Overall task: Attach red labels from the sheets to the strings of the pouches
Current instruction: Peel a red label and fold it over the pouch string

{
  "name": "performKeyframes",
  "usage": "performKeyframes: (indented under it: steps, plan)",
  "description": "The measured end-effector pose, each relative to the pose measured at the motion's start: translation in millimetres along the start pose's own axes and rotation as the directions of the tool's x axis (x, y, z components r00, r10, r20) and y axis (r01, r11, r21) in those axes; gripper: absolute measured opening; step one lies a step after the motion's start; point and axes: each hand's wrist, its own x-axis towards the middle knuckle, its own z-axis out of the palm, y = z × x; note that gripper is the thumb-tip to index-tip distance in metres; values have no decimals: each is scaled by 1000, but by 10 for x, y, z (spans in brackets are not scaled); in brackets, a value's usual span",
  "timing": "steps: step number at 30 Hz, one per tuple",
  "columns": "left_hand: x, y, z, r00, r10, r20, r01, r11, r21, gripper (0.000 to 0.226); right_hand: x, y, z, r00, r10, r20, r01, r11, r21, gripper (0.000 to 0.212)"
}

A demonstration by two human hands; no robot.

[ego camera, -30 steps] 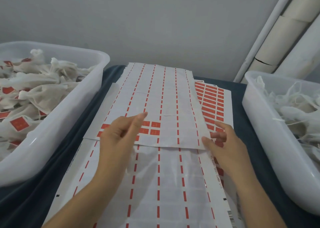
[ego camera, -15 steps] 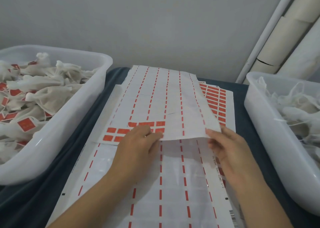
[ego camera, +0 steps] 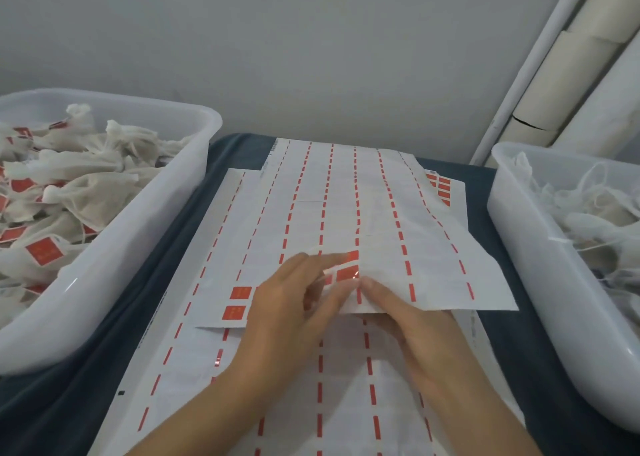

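Red labels [ego camera: 347, 273] remain in only a few spots on the top sheet [ego camera: 381, 233], which lies mid-frame over a lower sheet [ego camera: 346, 369]; two more sit at its lower left corner [ego camera: 237, 303]. The left hand [ego camera: 294, 313] lies on the top sheet with its fingers [ego camera: 332, 259] stretched out nearly straight, tips touching the red labels at centre frame. The right hand [ego camera: 412, 331] reaches in from the lower right, thumb on top of the sheet's near edge and the other fingers tucked beneath it, pinching the paper. The two hands meet fingertip to fingertip just beside the labels. A left tub [ego camera: 145, 247] at the left of the frame holds pouches [ego camera: 86, 192] already carrying red tags. A right tub [ego camera: 519, 247] at the right edge holds pouches with bare strings [ego camera: 581, 209]. Both tubs stand on a dark blue cloth [ego camera: 69, 403].
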Motion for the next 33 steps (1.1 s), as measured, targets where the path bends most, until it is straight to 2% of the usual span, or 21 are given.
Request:
performKeyframes:
  steps: [2, 6, 9, 12, 15, 18, 20, 21, 23, 25, 27, 29, 31, 33]
  plan:
    - [11, -16, 2, 1000, 8, -1, -8, 1000, 5, 45, -45, -25, 38, 1000, -14, 12, 14, 998, -60, 49]
    - [10, -53, -15, 1000, 0, -11, 0, 1000, 7, 37, -95, -140, 55, 999, 24, -21, -27, 988, -155, 42]
    - [20, -43, -39, 1000, 12, -13, -13, 1000, -28, 34, -70, -257, 67, 985, 90, 147, -54, 972, -230, 41]
    - [21, -30, -65, 1000, 7, 0, -7, 998, -63, 32, -51, -252, 73, 939, 96, 332, 10, 952, -306, 46]
    - [32, -35, -89, 1000, 9, 27, -7, 996, -87, 31, -72, -89, 45, 935, 32, 352, 56, 970, -235, 46]
    - [50, -42, -106, 997, -33, 66, 41, 992, -121, 32, -132, -95, 59, 946, 130, 297, -83, 983, -164, 46]
    - [56, -54, -97, 991, -104, 84, 116, 982, -150, 19, -62, -159, 116, 958, 176, 228, -148, 980, -135, 49]
    - [58, -55, -96, 986, -141, 84, 153, 974, -166, 8, -8, -188, 154, 971, 192, 144, -174, 977, -125, 49]
    - [44, -64, -76, 986, -166, 32, 169, 974, -153, 19, -23, -192, 155, 974, 202, 101, -197, 979, -56, 39]
    - [46, -80, -66, 972, -235, -27, 228, 961, -159, 19, -43, -139, 159, 975, 199, 101, -200, 980, 9, 23]
    - [69, -95, -68, 920, -385, -80, 353, 899, -259, 12, -83, -102, 174, 976, 188, 108, -199, 975, 100, 20]
    - [102, -81, -101, 825, -550, -130, 452, 780, -433, 5, -115, -72, 159, 978, 191, 89, -204, 965, 163, 17]
    - [128, -26, -171, 773, -614, -163, 426, 691, -584, 5, -127, -47, 157, 974, 220, 58, -228, 943, 243, 14]
    - [132, 54, -253, 796, -573, -198, 328, 681, -655, 18, -145, -33, 177, 963, 266, 41, -265, 913, 310, 18]
